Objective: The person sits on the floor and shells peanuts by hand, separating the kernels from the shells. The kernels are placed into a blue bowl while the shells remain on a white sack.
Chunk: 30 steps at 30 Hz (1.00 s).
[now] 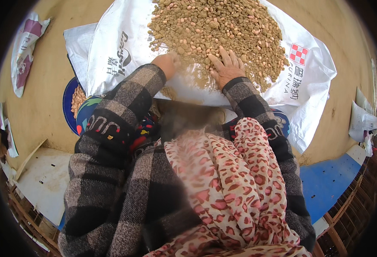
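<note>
A heap of brown crumbly soil mixed with pink peanuts (214,25) lies on a white printed sack (308,111) spread in front of me. My left hand (165,65) is at the near left edge of the heap, its fingers curled in; what they hold, if anything, is too blurred to make out. My right hand (228,68) rests on the near part of the heap, palm down, fingers apart. Dusty white sacking shows between the two hands.
A blue basin (70,121) with peanuts sits at my left, partly behind my sleeve. Printed sacks lie at far left (25,60) and far right (360,121) on the tan ground. White panels (43,180) and blue panels (325,184) lie toward the lower sides, beside wooden slats.
</note>
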Motion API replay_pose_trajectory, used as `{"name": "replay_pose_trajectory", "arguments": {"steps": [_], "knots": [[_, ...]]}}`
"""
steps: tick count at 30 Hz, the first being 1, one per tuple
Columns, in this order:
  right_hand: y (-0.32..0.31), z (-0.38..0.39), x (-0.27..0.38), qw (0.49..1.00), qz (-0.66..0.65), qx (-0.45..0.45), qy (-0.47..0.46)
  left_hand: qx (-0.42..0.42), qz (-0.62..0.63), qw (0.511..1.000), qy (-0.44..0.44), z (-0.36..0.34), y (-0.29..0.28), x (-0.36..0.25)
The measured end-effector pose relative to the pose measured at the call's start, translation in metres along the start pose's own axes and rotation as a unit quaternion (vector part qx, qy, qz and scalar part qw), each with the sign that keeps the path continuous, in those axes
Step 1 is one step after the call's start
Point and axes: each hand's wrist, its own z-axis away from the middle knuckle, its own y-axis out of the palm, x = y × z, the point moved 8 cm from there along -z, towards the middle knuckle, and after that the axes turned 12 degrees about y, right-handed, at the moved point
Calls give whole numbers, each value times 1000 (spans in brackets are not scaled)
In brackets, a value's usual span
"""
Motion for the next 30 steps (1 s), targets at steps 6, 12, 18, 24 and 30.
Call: {"name": "replay_pose_trajectory", "arguments": {"steps": [6,12,18,24,30], "knots": [[-14,6,-42,985,-155,-11,76,-40,-3,999,11,-12,-3,-5],[-7,-7,-13,982,-133,51,124,9,21,999,-27,-15,11,-5],[6,-11,5,989,-36,117,84,27,6,1000,7,-9,43,-28],[10,-3,11,986,11,131,105,82,-61,995,-6,-19,56,-25],[6,-1,3,978,19,165,124,95,-136,986,-24,-31,72,-32]]}}
